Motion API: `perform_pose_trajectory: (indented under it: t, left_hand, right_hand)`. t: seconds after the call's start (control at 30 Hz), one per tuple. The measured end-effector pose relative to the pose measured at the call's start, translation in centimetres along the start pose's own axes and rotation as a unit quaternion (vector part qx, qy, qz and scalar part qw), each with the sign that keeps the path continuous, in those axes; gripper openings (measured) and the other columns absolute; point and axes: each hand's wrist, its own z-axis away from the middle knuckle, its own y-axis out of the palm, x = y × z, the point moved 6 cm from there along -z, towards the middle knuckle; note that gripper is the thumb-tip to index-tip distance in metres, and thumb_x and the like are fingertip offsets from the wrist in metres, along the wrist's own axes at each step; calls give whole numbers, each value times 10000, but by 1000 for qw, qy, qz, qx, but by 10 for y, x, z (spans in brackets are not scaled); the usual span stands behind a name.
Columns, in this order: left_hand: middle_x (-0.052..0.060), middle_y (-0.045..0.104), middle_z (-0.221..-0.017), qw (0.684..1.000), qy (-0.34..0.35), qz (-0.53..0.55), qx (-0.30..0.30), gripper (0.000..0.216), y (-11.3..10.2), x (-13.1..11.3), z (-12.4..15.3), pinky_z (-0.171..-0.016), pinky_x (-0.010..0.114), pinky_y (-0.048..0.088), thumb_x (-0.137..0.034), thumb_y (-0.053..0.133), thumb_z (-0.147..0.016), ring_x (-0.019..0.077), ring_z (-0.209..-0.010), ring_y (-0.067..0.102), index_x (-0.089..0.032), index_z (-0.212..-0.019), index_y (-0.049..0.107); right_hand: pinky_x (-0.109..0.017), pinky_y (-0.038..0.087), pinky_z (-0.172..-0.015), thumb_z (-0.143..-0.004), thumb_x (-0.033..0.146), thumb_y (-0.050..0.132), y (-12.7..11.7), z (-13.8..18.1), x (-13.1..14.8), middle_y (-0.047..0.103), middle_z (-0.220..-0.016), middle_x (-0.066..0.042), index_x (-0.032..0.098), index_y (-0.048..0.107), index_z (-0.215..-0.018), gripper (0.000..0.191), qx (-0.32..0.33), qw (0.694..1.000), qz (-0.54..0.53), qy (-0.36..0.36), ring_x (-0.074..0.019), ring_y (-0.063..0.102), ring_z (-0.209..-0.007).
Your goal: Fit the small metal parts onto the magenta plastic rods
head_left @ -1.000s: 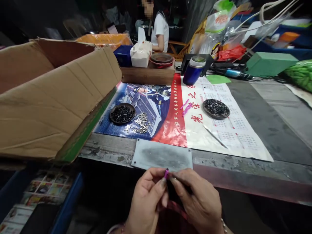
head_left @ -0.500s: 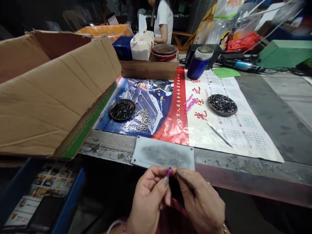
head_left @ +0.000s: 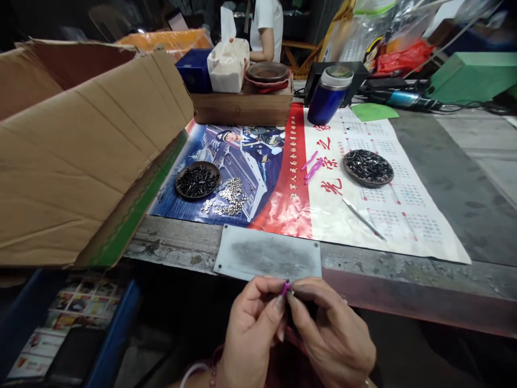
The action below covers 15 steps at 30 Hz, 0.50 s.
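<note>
Just past the table's front edge, my left hand [head_left: 254, 323] pinches a small purple strip [head_left: 286, 288] between thumb and forefinger. A dark tip shows at the strip's upper end. My right hand [head_left: 333, 328] is closed in a pinch right against the strip. Something tiny and shiny shows at its fingertips, too small to name. Similar pink-purple strips [head_left: 313, 171] lie on the calendar poster [head_left: 428, 226]. Small silver ring-like pieces [head_left: 232, 196] are heaped beside a round dish [head_left: 178, 189] of short black pieces. Another dish [head_left: 377, 185] of dark pieces sits to the right.
A metal plate [head_left: 269, 252] lies at the table's front edge, with a pointed blade-like tool [head_left: 364, 219] to its right. A large cardboard box [head_left: 100, 151] stands left. Behind are a wooden box [head_left: 242, 110], a blue cup [head_left: 325, 102] and a seated person [head_left: 269, 32].
My right thumb and fingertips have closed in against the purple strip, which has shifted slightly right with my left hand. The camera view has shifted slightly.
</note>
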Motion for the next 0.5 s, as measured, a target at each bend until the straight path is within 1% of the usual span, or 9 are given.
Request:
perform_pose_trajectory:
  t: [0.13,0.3,0.4,0.5]
  left_hand:
    - [-22,660,-747,1000,24,8,18,159,3,-1,-1,-529,102,428,-302,853,-828,20,-538,495,-201,-920,772]
    - [-12,638,-858,997,75,-16,32,44,4,-5,0,-548,114,432,-236,794,-880,27,-577,474,-209,-905,771]
    - [-5,620,-882,994,97,-34,40,18,4,-4,2,-575,138,452,-216,747,-916,46,-607,485,-217,-908,763]
    - [2,619,-892,990,126,-58,35,51,2,-4,6,-689,175,505,-219,721,-936,90,-722,563,-242,-923,764]
  right_hand:
    - [-140,591,-718,-940,158,640,1,3,0,738,-806,36,225,653,-949,69,7,1000,-15,3,-84,713,-708]
    - [-187,601,-749,-906,57,650,3,14,-3,745,-864,6,209,675,-1043,206,-22,996,-84,-11,-113,723,-784]
    - [-216,615,-716,-895,36,650,6,19,-7,760,-865,-10,215,690,-1024,223,-41,993,-109,16,-144,737,-782]
    - [-229,619,-667,-907,48,633,9,22,-11,765,-879,-30,223,689,-1008,210,-49,986,-153,50,-169,751,-779]
